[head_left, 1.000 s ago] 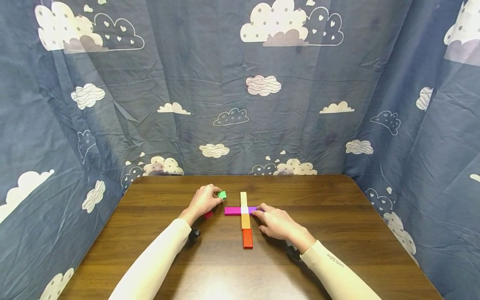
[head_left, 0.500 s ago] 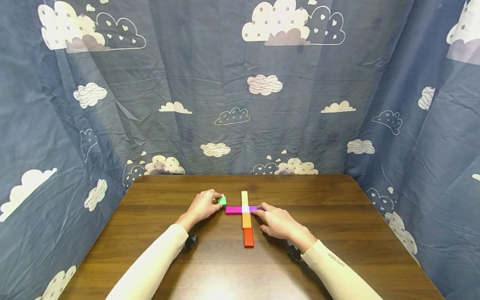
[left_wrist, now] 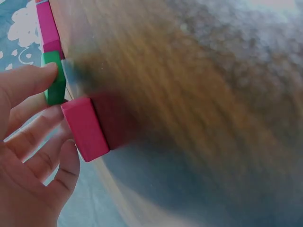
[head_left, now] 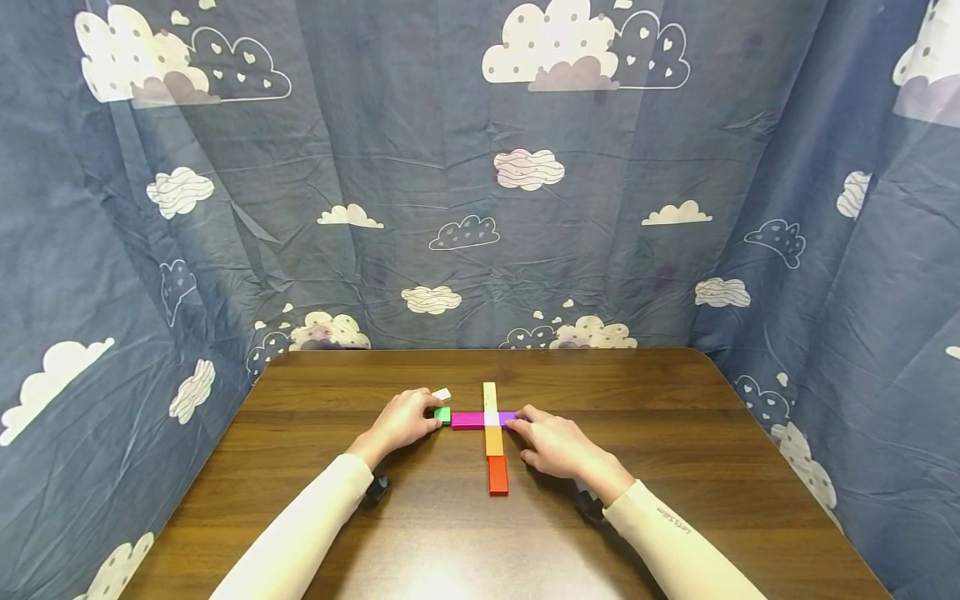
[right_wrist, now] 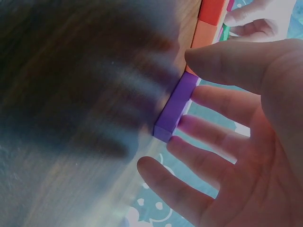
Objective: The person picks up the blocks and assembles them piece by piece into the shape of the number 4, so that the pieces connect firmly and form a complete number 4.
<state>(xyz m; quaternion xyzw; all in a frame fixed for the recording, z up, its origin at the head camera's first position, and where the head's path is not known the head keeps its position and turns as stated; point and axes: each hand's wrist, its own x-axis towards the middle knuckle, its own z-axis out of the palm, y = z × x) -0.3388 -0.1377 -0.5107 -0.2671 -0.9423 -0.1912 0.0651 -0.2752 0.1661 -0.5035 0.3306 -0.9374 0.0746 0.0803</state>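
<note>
My left hand (head_left: 401, 419) pinches a green block (left_wrist: 56, 84) between thumb and fingers, at the left end of a magenta block (head_left: 467, 421). In the left wrist view, a pinkish-red block (left_wrist: 86, 130) lies close to the lower fingers; the head view hides it. Just beyond the left fingertips lies a white block (head_left: 441, 395). My right hand (head_left: 557, 442) has extended fingers touching the far side of a purple block (right_wrist: 176, 106), its thumb apart from it. The magenta and purple blocks form the crossbar of a cross around a white centre block (head_left: 491, 418).
A pale yellow block (head_left: 490, 396) extends away from the centre. Toward me run an orange block (head_left: 493, 441) and a red block (head_left: 498, 476). All lie on a brown wooden table (head_left: 645, 533), with a cloud-patterned curtain (head_left: 420, 125) behind.
The left hand has brought the green block nearer to me, to the magenta block's left end. A white block has come into sight beyond that hand. My right hand stays at the purple block.
</note>
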